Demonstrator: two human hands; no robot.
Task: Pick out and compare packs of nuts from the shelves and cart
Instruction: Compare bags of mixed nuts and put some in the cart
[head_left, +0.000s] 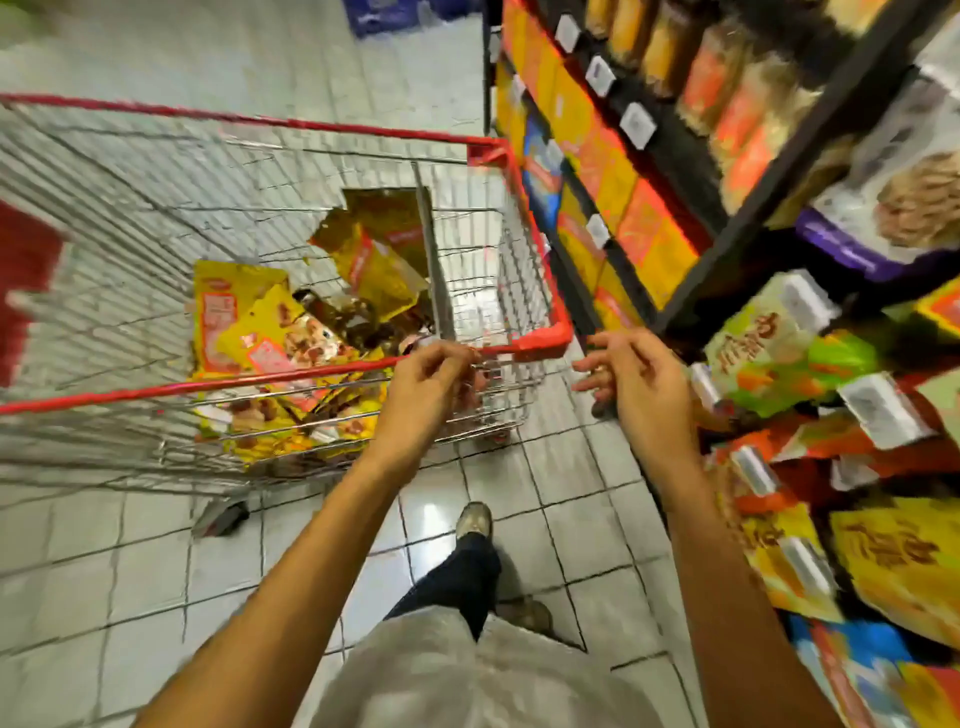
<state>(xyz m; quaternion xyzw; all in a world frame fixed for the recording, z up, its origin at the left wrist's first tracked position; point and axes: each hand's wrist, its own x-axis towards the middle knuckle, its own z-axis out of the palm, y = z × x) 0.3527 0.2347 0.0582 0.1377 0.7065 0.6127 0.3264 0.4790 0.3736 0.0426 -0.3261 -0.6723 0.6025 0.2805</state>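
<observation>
My left hand (431, 382) is at the near red rim of the cart (540, 340), close to its right corner. The fingers are curled, with the thumb and forefinger close together right at the rim. The picture is blurred there, so I cannot tell whether I am gripping the rim or only touching it.

My right hand (636, 382) hangs free just beside that corner, between the cart and the shelves (691, 291). Its fingers are loosely spread and relaxed, and it holds nothing.

The packs of nuts (249, 322) lie in a loose heap on the bottom of the cart, mostly yellow with red labels. A few gold packs (374, 265) are tilted against the wire divider further in.

More packs (763, 338) fill the shelves on my right, green and yellow at hand height, with orange and yellow ones below. Higher up stands a row of yellow boxes (613, 171), and white price tags (638, 122) are clipped along the shelf edges.

I stand on the pale tiled floor (550, 493), and one shoe (474, 519) is set forward just behind the cart.
</observation>
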